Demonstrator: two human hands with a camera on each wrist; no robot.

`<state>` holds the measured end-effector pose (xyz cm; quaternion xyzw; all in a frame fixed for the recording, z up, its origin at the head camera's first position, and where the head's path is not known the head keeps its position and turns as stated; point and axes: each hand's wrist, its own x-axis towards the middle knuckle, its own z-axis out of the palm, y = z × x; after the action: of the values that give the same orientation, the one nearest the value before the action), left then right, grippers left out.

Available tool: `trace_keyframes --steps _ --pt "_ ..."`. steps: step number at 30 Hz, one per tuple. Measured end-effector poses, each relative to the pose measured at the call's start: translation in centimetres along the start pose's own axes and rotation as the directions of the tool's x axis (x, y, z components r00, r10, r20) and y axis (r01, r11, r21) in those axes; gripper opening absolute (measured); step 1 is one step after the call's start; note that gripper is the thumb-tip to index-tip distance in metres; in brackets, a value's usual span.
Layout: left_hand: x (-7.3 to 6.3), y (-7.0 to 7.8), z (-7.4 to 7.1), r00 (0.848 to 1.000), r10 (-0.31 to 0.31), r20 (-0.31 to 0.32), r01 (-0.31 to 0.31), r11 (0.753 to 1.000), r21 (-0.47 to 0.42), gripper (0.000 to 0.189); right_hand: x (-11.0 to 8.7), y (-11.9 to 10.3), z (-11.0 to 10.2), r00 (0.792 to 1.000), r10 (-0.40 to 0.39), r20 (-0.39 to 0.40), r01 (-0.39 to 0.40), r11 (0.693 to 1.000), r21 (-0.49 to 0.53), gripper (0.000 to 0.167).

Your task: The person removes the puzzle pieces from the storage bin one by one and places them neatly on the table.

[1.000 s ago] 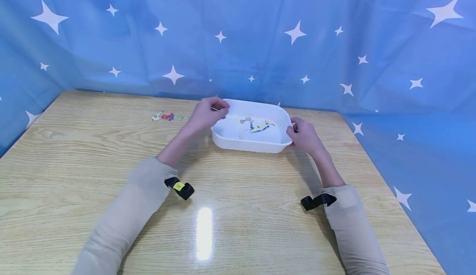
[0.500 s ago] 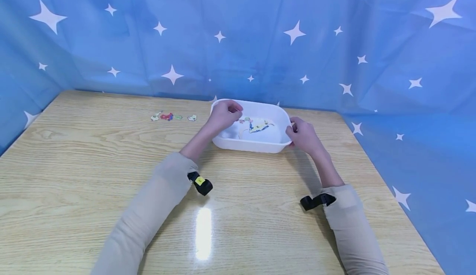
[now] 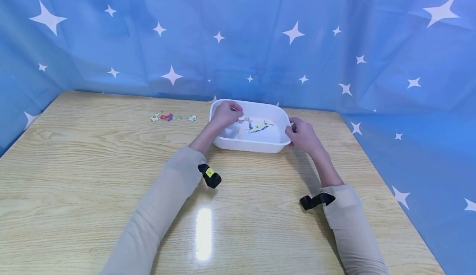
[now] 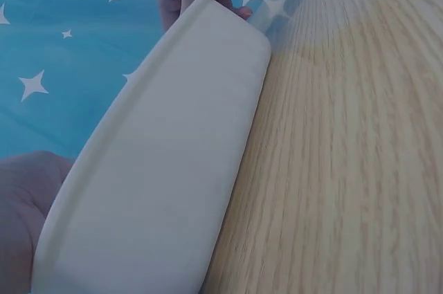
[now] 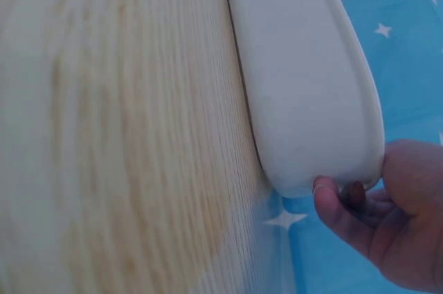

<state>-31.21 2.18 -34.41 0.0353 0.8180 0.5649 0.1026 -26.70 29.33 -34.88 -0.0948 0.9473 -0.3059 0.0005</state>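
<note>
In the head view, a white plastic basin stands on the table near its back edge. My left hand reaches over the basin's left part, thumb and finger pinching a small flat piece whose pale edge barely shows. The right hand grips the basin's right rim; in the right wrist view its thumb and fingers close round that end. Inside the basin lie a yellow and blue flat cut-out and small pink and green bits. The left wrist view shows mostly the basin's outer wall.
Left of the basin, several small flat cut-outs lie in a row on the wooden table, among them a red one and a whitish one. A blue curtain with white stars hangs right behind the table.
My left hand has moved right, from the basin's left rim to over its inside, uncovering the whitish cut-out on the table. The right hand has stayed on the rim.
</note>
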Motion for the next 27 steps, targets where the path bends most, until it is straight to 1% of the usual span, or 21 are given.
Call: trace_keyframes --steps 4,6,9,12,15,16,19,20,22,26,27 --pt "0.4 -0.1 0.2 1.0 0.001 0.003 -0.001 0.999 0.053 0.023 0.0 0.1 0.0 1.0 0.008 0.007 -0.008 1.0 0.004 0.045" --pt "0.6 -0.2 0.2 1.0 -0.011 0.014 0.01 0.997 0.081 0.023 0.0 0.0 0.0 1.0 0.009 0.013 -0.01 1.0 0.009 0.045" --pt "0.8 -0.2 0.3 0.998 -0.048 0.047 0.042 0.993 0.109 0.025 0.0 0.0 0.0 1.0 0.01 0.017 -0.011 1.0 0.016 0.046" --pt "0.9 -0.1 0.4 0.992 -0.081 0.093 0.067 0.988 0.141 0.03 0.0 0.0 -0.1 1.0 0.01 0.01 -0.01 1.0 0.012 0.046" --pt "1.1 -0.3 0.5 0.989 -0.075 0.126 0.05 0.98 0.191 0.035 0.1 -0.1 -0.1 1.0 0.005 0.002 -0.005 1.0 0.006 0.045" --pt "1.2 -0.4 0.5 0.989 -0.066 0.135 0.035 0.976 0.217 0.035 0.1 -0.1 -0.1 1.0 0.004 0.003 -0.004 1.0 0.006 0.045" --pt "1.5 -0.9 0.7 0.988 -0.036 0.15 -0.008 0.961 0.278 0.03 0.0 -0.1 0.0 1.0 0.003 0.004 -0.003 1.0 0.008 0.045" --pt "1.5 -0.9 0.7 0.988 -0.032 0.151 -0.013 0.957 0.29 0.028 0.0 -0.1 0.0 1.0 0.004 0.006 -0.004 1.0 0.01 0.045" --pt "1.5 -0.9 0.8 0.988 -0.031 0.15 -0.015 0.954 0.3 0.022 0.0 -0.1 0.0 1.0 0.004 0.006 -0.004 1.0 0.009 0.045" --pt "1.3 -0.6 0.9 0.989 -0.051 0.137 0.007 0.953 0.303 0.014 0.0 0.0 -0.1 1.0 0.001 -0.002 -0.001 1.0 0.004 0.045" --pt "1.3 -0.5 0.9 0.99 -0.052 0.134 0.008 0.95 0.313 0.013 0.0 0.0 -0.1 1.0 0.001 -0.004 -0.001 1.0 0.001 0.045"
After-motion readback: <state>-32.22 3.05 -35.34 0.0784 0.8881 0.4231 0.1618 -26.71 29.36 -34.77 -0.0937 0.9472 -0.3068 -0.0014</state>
